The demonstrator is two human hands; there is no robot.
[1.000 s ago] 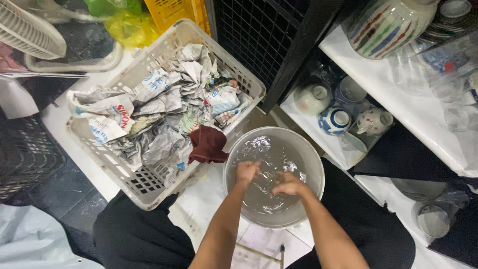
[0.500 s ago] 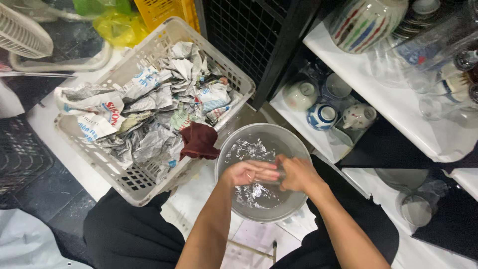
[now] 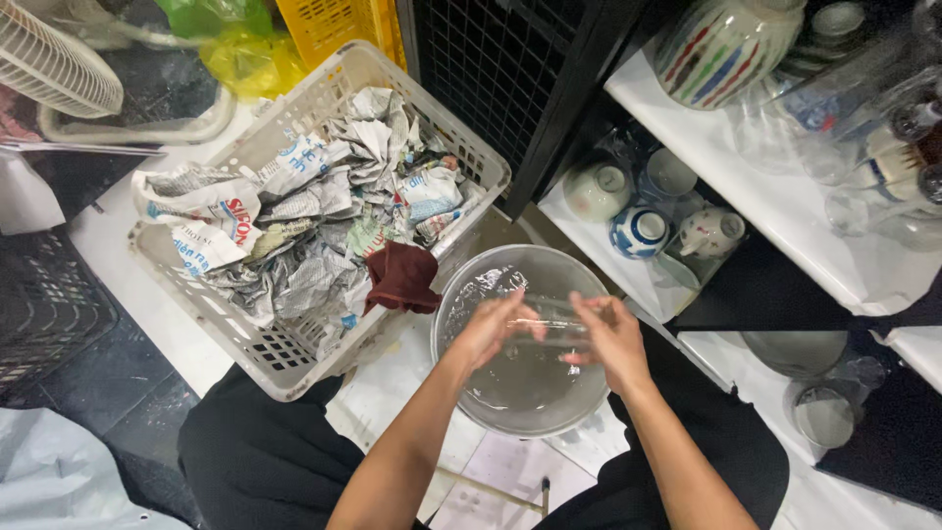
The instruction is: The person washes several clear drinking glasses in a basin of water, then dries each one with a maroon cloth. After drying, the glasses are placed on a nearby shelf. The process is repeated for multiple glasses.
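A round basin (image 3: 471, 393) of water sits on the floor in front of my knees. Over it both hands hold a clear drinking glass (image 3: 550, 321) lying sideways. My left hand (image 3: 488, 331) grips its left end and my right hand (image 3: 615, 341) grips its right end, a little above the water. A dark red cloth (image 3: 402, 277) hangs over the near rim of a white plastic basket (image 3: 294, 358), just left of the basin. The basket is full of crumpled newspaper (image 3: 304, 221).
To the right, low white shelves (image 3: 785, 211) carry ceramic cups (image 3: 640, 232), a small teapot (image 3: 711, 234), a striped jar (image 3: 721, 44) and glassware (image 3: 883, 167). A black wire rack (image 3: 491, 69), a yellow crate (image 3: 343, 25) and a white fan guard (image 3: 49, 64) stand behind. A black crate (image 3: 44, 304) is at left.
My hands rose from the water and moved apart, and the clear glass now shows between them. The view shifted slightly.
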